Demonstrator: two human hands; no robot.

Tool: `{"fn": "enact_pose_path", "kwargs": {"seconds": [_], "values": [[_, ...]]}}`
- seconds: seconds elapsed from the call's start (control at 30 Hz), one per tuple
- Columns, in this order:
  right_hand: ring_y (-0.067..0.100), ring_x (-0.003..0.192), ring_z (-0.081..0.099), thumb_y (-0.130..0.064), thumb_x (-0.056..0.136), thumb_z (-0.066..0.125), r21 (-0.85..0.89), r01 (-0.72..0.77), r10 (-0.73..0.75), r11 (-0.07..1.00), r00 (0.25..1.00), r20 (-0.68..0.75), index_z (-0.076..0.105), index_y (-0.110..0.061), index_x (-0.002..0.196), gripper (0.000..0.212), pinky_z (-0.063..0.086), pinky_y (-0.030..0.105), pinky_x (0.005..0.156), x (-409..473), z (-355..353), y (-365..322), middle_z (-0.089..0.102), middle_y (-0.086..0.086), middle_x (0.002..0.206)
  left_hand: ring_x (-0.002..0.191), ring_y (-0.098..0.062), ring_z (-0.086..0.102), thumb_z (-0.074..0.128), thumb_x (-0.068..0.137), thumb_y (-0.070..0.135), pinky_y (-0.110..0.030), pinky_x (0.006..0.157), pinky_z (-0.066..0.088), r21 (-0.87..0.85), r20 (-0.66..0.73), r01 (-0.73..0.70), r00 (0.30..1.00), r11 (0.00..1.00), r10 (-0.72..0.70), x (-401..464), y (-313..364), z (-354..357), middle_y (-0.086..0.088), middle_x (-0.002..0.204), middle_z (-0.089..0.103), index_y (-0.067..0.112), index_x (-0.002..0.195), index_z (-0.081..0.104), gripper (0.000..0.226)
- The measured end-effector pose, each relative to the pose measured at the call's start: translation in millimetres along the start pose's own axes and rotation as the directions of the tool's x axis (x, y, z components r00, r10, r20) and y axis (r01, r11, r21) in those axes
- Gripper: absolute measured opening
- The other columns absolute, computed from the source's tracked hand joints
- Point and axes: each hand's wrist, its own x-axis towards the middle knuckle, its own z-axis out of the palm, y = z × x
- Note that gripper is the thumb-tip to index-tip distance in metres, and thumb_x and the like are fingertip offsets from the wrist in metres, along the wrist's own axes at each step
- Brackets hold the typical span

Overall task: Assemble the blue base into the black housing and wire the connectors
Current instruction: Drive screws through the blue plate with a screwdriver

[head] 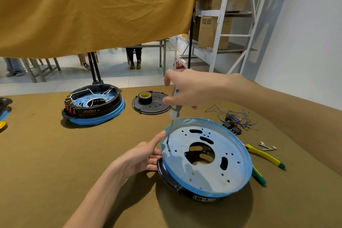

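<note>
The blue base, a round pan with holes and a large central cutout, sits in the black housing at the front centre of the table. My left hand holds the left edge of the housing, thumb up against the blue rim. My right hand grips the grey handle of a screwdriver held upright. Its tip stands in a hole near the base's left rim. A bundle of blue wires with connectors lies behind the base on the right.
A second assembly, black housing on blue base with wiring, stands at the back left. A black perforated plate with a tape roll lies behind. Yellow-green pliers and small metal parts lie right. A yellow cloth hangs overhead.
</note>
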Motion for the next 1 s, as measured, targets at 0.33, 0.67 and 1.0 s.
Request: {"fn": "enact_pose_path", "kwargs": {"seconds": [0.33, 0.67, 1.0], "values": [[0.016, 0.055, 0.070, -0.035, 0.092, 0.070, 0.093, 0.005, -0.013, 0.996, 0.997, 0.081, 0.038, -0.026, 0.126, 0.048, 0.052, 0.023, 0.044, 0.1, -6.3, -0.7, 0.073, 0.002, 0.076, 0.080, -0.021, 0.077, 0.063, 0.071, 0.077, -0.028, 0.066, 0.060, -0.014, 0.008, 0.002, 1.000, 1.000, -0.002, 1.2, -0.9, -1.6, -0.013, 0.094, 0.079, 0.000, 0.108, 0.069, 0.086], [0.015, 0.048, 0.069, -0.037, 0.093, 0.071, 0.029, -0.023, 0.021, 0.999, 0.996, 0.082, 0.054, -0.019, 0.108, 0.029, 0.047, 0.019, 0.040, -3.6, -6.3, -0.2, 0.072, 0.002, 0.062, 0.077, -0.019, 0.077, 0.066, 0.064, 0.078, -0.028, 0.064, 0.059, -0.014, 0.008, 0.009, 1.000, 1.000, -0.009, 4.6, -2.3, -3.5, -0.012, 0.092, 0.079, 0.001, 0.109, 0.068, 0.089], [0.018, 0.050, 0.071, -0.029, 0.091, 0.076, 0.143, 0.025, -0.036, 0.989, 0.996, 0.077, 0.055, -0.020, 0.098, 0.024, 0.051, 0.022, 0.044, -8.9, -2.7, 0.4, 0.074, 0.002, 0.064, 0.079, -0.019, 0.077, 0.066, 0.063, 0.079, -0.028, 0.066, 0.059, -0.003, -0.010, 0.011, 1.000, 1.000, -0.011, 6.6, -3.1, -2.8, -0.012, 0.096, 0.079, 0.000, 0.113, 0.068, 0.093]]}}
